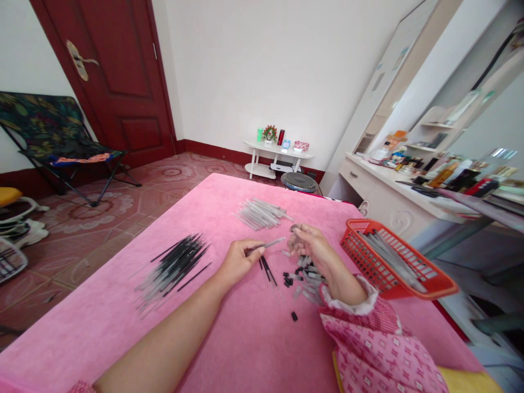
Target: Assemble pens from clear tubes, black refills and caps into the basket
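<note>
My left hand [238,260] pinches a thin grey pen tube [270,244] that points right toward my right hand [311,244]. The right hand's fingers are curled, with a small dark cap-like piece at the fingertips. Below the hands lie small black caps [289,280], short grey pieces [308,267] and two black refills [268,269] on the pink tablecloth [229,338]. A pile of black refills [177,263] lies to the left. A pile of grey tubes [261,213] lies farther back.
A red plastic basket [429,281] with grey tubes stands at the table's right edge. Beyond it is a white dresser [380,188] crowded with bottles. A folding chair [49,136], a dark red door [118,76] and a small white side table [278,153] stand on the tiled floor.
</note>
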`<state>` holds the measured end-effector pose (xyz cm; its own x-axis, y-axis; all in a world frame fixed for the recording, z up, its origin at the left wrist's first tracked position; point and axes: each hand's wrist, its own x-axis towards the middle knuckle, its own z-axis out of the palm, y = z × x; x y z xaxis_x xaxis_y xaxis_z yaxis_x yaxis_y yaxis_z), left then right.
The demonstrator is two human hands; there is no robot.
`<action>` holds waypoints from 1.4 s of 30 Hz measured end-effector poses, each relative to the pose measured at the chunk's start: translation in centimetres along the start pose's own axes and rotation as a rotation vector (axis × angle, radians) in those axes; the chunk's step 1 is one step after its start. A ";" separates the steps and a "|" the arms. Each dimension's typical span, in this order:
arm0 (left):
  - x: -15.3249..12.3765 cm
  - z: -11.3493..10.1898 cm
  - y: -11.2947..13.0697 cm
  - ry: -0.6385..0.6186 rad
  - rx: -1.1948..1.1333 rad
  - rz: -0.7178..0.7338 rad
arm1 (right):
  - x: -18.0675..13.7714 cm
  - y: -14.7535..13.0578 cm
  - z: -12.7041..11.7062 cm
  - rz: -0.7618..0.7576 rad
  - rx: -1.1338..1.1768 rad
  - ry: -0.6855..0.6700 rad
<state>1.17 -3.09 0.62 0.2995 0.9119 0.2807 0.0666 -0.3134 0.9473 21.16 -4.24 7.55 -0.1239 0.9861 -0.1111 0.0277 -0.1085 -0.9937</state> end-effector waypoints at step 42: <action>0.2 -0.2 0.2 -0.009 -0.065 -0.098 | 0.5 1.3 1.4 -0.318 -0.310 0.066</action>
<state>1.04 -2.90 0.95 0.3035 0.9346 0.1853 0.0344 -0.2051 0.9781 19.77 -4.06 6.17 -0.1109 0.9714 0.2100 0.2954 0.2340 -0.9263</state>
